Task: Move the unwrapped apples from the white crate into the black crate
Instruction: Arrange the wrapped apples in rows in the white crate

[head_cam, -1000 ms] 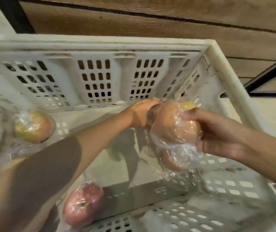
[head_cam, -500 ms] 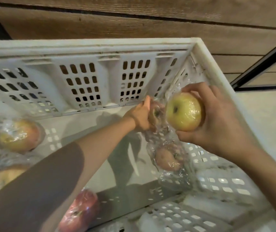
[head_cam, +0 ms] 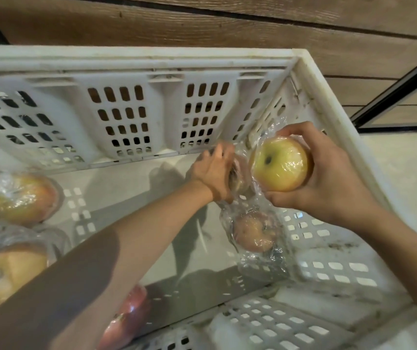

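Observation:
I look down into the white crate (head_cam: 131, 56). My right hand (head_cam: 328, 183) grips a yellow-green apple (head_cam: 279, 164) near the crate's right wall; clear plastic film clings around it. My left hand (head_cam: 213, 174) reaches deep into the far right corner and grips another wrapped apple (head_cam: 239, 176), mostly hidden behind the hand. Below them lies a reddish apple in crumpled clear wrap (head_cam: 254, 233). The black crate is out of view.
More wrapped apples lie in the crate: one at the left (head_cam: 24, 195), a pale one at the lower left (head_cam: 2, 276), a red one at the bottom (head_cam: 126, 317). A wooden plank wall (head_cam: 202, 24) stands behind the crate.
My right hand has lifted the yellow-green apple up out of the bundle of wrapped apples and turned it toward me. My left hand stays in the far corner on the other apple.

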Tool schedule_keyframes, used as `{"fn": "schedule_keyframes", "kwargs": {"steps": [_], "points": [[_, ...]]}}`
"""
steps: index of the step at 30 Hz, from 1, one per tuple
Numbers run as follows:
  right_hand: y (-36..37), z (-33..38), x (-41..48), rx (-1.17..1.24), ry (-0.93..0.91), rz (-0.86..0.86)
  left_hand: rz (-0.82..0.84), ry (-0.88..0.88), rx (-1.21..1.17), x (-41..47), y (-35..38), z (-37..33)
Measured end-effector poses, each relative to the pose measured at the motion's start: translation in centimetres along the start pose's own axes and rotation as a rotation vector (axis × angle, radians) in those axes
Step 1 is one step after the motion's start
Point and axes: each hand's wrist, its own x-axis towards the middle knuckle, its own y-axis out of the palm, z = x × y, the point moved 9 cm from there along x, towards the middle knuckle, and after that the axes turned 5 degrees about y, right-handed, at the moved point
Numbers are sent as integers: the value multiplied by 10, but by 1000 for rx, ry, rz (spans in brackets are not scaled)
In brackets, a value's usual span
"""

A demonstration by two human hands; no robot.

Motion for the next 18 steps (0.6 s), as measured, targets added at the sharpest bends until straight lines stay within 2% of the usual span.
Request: {"fn": "schedule_keyframes", "kwargs": {"steps": [4,6,12,15,16,18], "points": [[1,0,-1,-6,-15,17,23,34,-97,5,6,-5],[1,4,-2,9,-35,23,31,-1,-225,5,4,3],[-4,11,-1,112,-72,10,98,-541,-1231,-59,12,56],[-7,13,-2,147,-79,12,150,-728,-1761,-102,9,58],[-7,15,-2,162,-77,18,174,-759,-1861,-114,3,57],[-6,16,-3,205,-67,44,250,-766,-1886,-132,-9,55]]}}
